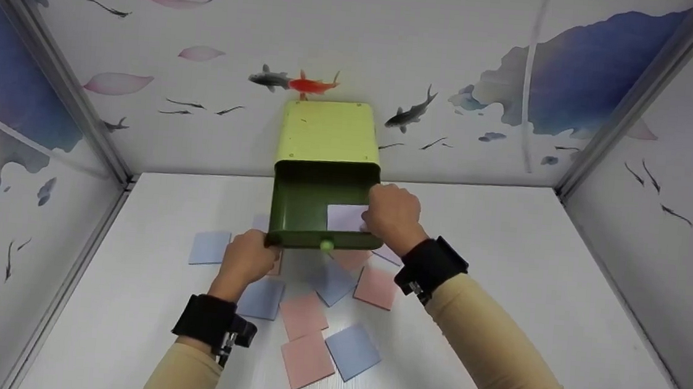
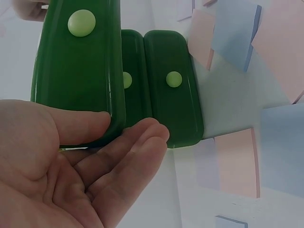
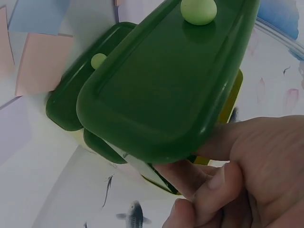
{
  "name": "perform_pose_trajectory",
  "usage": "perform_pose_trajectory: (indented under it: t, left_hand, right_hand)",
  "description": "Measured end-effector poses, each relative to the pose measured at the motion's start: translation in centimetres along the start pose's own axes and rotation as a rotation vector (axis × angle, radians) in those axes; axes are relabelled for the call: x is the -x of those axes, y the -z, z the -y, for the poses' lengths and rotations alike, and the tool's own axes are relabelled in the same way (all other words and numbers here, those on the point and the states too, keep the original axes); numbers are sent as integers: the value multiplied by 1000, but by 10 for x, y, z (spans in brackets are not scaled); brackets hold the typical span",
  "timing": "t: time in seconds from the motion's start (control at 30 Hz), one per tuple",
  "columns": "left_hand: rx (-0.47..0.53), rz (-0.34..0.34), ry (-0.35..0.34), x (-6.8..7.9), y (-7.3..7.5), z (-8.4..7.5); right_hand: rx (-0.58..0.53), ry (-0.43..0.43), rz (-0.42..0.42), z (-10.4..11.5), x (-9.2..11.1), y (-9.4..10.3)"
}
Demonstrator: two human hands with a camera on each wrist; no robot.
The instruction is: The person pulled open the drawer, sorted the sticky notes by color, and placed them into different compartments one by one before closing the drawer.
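A small cabinet with a yellow-green top (image 1: 330, 131) stands against the back wall. Its dark green top drawer (image 1: 296, 239) is pulled out and bears a round light green knob (image 1: 326, 245). At the drawer's left front corner, my left hand (image 1: 249, 258) grips the edge, thumb over the front face. My right hand (image 1: 395, 217) holds the drawer's right side with curled fingers, partly hidden behind the drawer front in the right wrist view. Inside, a light purple square card (image 1: 344, 217) lies near the right fingers. Two lower drawer fronts (image 2: 173, 107) sit closed in the left wrist view.
Several pink square cards (image 1: 307, 359) and blue square cards (image 1: 354, 351) lie scattered on the white table (image 1: 489, 261) before the cabinet. Another blue card (image 1: 208, 248) lies left of my left hand. Printed walls (image 1: 359, 28) enclose the table at the back and sides.
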State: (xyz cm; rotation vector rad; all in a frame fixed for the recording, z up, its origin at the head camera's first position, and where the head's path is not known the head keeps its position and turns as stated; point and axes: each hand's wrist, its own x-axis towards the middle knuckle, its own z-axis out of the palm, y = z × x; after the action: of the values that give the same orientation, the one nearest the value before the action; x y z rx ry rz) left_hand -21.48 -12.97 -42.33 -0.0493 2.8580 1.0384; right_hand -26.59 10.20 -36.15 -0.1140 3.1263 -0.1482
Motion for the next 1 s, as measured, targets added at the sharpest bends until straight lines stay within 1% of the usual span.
perform_pose_trajectory:
  t: [0.1, 0.3, 0.43, 0.53, 0.6, 0.67, 0.73, 0.87, 0.93, 1.0]
  left_hand:
    - [1, -1, 1, 0, 0, -1]
    - [1, 3, 9, 0, 0, -1]
    - [-2, -1, -11, 0, -1, 1]
    - [-4, -8, -24, 0, -1, 2]
    - [-2, -8, -19, -1, -1, 2]
    - [2, -7, -10, -1, -1, 3]
    - [5, -4, -2, -1, -1, 2]
    - [20, 2, 16, 0, 0, 0]
    - [29, 6, 24, 1, 0, 0]
    - [34, 10, 25, 1, 0, -1]
  right_hand:
    - [-18, -2, -24, -7, 1, 7]
    - [-104, -13, -55, -29, 2, 20]
    - [-108, -6, -47, -44, 2, 26]
    - [-106, -14, -48, -56, 1, 26]
    - [-109, -22, -54, -64, -1, 23]
    - [-119, -36, -40, -73, -5, 17]
    - [-133, -58, -8, -82, -9, 10]
    - [-163, -98, 98, -99, -15, -10]
    - [-173, -108, 128, -106, -16, -20]
    - [-178, -113, 141, -112, -17, -31]
